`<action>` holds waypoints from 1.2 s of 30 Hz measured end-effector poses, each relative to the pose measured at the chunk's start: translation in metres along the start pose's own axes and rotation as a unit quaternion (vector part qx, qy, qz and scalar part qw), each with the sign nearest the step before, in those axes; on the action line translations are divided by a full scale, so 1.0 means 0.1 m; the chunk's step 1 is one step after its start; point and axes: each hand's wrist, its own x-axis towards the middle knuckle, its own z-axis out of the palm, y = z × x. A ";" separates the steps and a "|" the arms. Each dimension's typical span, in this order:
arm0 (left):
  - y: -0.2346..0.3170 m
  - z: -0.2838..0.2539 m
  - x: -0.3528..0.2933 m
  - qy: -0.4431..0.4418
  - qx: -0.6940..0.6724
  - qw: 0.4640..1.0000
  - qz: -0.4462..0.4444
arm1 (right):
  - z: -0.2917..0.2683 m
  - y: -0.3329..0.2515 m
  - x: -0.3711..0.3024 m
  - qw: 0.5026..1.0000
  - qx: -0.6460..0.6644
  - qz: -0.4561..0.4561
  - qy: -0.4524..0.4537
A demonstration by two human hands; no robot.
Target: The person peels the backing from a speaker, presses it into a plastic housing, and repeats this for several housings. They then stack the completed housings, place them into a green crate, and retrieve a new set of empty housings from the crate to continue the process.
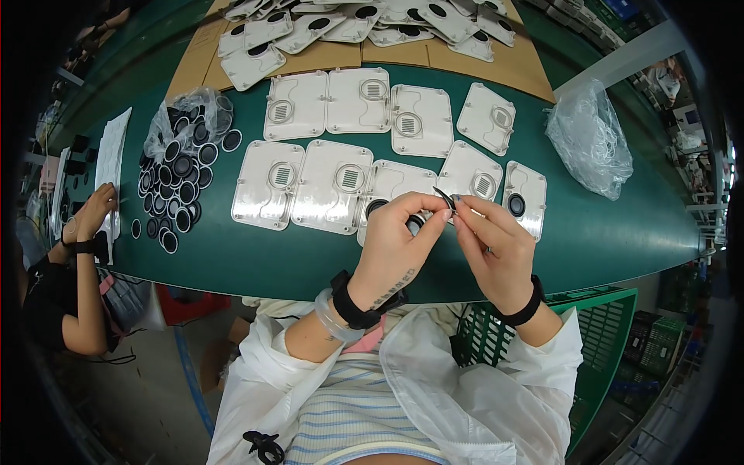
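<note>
Above the near row of white plastic panels, my left hand (399, 236) and my right hand (500, 248) meet, both closed with fingertips pinching a thin black disc (443, 197) seen nearly edge-on. Another dark round piece (415, 223) shows under my left fingers; whether it is held or lies below cannot be made out. Partly behind my left hand is a white panel (399, 180) with a black round piece at its edge. To the right, another white panel (535, 184) bears a black disc. The other panels, such as the one at left (260, 186), show bare slotted vents.
Loose black discs with pale rims (174, 182) lie heaped at left, partly in a clear bag (200, 105). White panels with black discs (325, 27) pile on cardboard (198, 66) at the back. A clear plastic bag (593, 139) lies right. A co-worker's hand (94, 209) touches white sheets (112, 167).
</note>
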 end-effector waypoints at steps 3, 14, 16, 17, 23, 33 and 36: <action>0.00 0.00 0.00 -0.003 -0.006 1.000 -0.005 | 0.01 0.00 -0.01 1.000 -0.011 -0.003 0.002; 0.03 0.02 -0.02 0.001 0.013 1.000 -0.021 | -0.03 -0.05 -0.01 0.996 -0.002 0.090 -0.020; 0.02 0.04 -0.03 0.017 0.073 0.996 0.051 | -0.02 -0.01 -0.03 0.998 0.004 0.063 -0.004; 0.02 0.05 -0.03 0.025 0.104 0.990 0.088 | -0.02 0.00 -0.03 0.999 0.007 0.049 0.004; 0.01 0.08 -0.04 0.055 0.205 0.959 0.188 | 0.01 0.03 -0.02 0.998 -0.038 -0.025 0.037; -0.01 0.12 -0.06 0.074 0.250 0.943 0.209 | 0.01 0.01 -0.02 0.991 -0.099 -0.079 0.047; 0.00 0.11 -0.06 0.068 0.243 0.945 0.209 | 0.01 -0.01 -0.02 0.992 -0.091 -0.071 0.047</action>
